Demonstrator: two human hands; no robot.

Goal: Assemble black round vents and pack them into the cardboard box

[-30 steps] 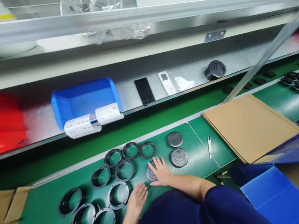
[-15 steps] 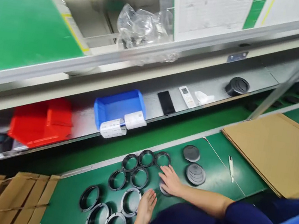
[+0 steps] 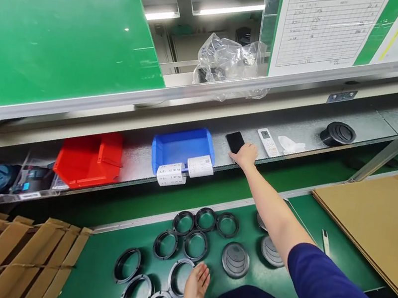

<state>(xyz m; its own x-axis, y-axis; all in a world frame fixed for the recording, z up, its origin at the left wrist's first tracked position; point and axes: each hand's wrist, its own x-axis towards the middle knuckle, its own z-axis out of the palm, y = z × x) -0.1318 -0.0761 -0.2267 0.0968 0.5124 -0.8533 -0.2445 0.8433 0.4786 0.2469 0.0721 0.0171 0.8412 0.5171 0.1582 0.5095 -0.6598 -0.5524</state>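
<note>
Our right hand (image 3: 246, 155) left the grey disc (image 3: 235, 259) and now rests flat, holding nothing, on the phone (image 3: 235, 141); left hand (image 3: 196, 282) stays open-palmed beside the rings (image 3: 178, 277)

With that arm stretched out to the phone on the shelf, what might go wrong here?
The phone lies near the shelf's front edge, so the right hand could nudge it off onto the belt. The outstretched forearm passes right over a grey disc and might drag it when pulled back. The left hand rests against a black ring and could shift it.
</note>
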